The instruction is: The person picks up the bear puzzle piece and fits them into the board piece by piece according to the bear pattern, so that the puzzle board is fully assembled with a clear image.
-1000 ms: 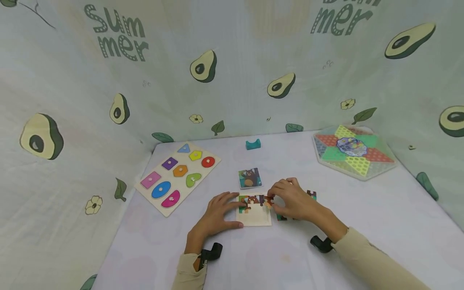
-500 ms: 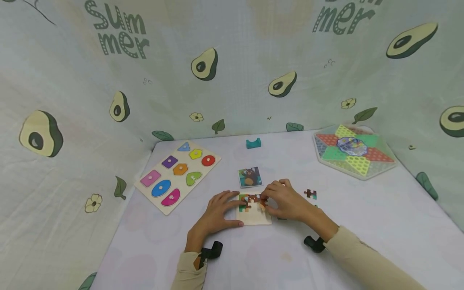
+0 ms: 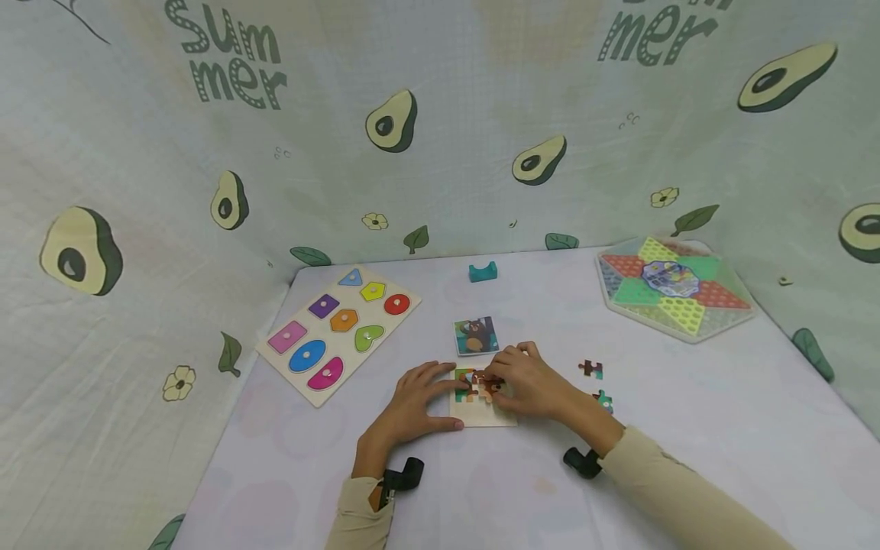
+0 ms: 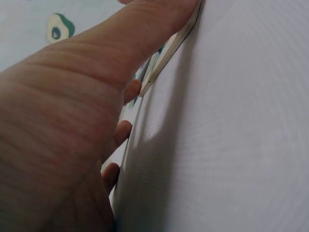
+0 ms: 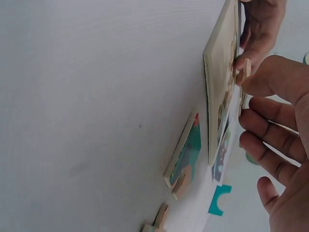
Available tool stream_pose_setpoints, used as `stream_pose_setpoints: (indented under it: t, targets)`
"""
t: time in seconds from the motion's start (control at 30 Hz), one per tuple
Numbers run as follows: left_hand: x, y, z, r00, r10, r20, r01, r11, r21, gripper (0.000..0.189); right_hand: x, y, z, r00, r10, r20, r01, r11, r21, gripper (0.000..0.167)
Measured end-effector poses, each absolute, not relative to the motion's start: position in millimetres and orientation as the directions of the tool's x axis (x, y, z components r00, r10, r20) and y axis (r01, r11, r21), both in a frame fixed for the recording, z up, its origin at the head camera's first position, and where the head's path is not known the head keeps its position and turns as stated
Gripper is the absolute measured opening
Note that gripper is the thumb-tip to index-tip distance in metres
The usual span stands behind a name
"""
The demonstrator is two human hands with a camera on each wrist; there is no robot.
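A small wooden jigsaw board (image 3: 483,416) lies in front of the person, its upper part covered by bear-picture pieces (image 3: 467,395). My left hand (image 3: 410,405) rests at the board's left side with fingers spread; the index finger reaches over the pieces and the thumb touches the lower left edge. In the right wrist view, my right hand (image 5: 275,116) pinches a puzzle piece (image 5: 245,89) between thumb and fingers, over the board's fitted area. The hand partly hides that piece in the head view. Loose puzzle pieces (image 3: 590,369) lie right of the board.
Behind the board lies a square bear picture (image 3: 476,336). A wooden shape board (image 3: 364,360) is at the left, a hexagonal checkers board (image 3: 708,325) at the back right. A small teal stand (image 3: 483,273) sits near the table's back edge.
My right hand has moved left over the board with the puzzle piece, uncovering loose pieces on the right. The left hand has stayed in place.
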State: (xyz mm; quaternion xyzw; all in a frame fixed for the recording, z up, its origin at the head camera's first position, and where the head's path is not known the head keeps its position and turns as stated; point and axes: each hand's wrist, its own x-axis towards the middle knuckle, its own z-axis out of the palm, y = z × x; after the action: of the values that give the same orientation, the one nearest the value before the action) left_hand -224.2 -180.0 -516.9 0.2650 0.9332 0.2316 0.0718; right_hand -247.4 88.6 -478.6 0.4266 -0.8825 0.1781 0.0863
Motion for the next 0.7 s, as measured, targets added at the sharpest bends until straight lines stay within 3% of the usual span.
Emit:
stream_pose_setpoints:
  t: [0.7]
  targets:
    - [-224.2,-180.8,-514.1,-0.843,0.537,-0.007,0.473,0.749,0.464,0.064,-249.4,77.4,-488.4,-0.595,-0.752,0.283,-0.804,0.567,-0.18,0.018]
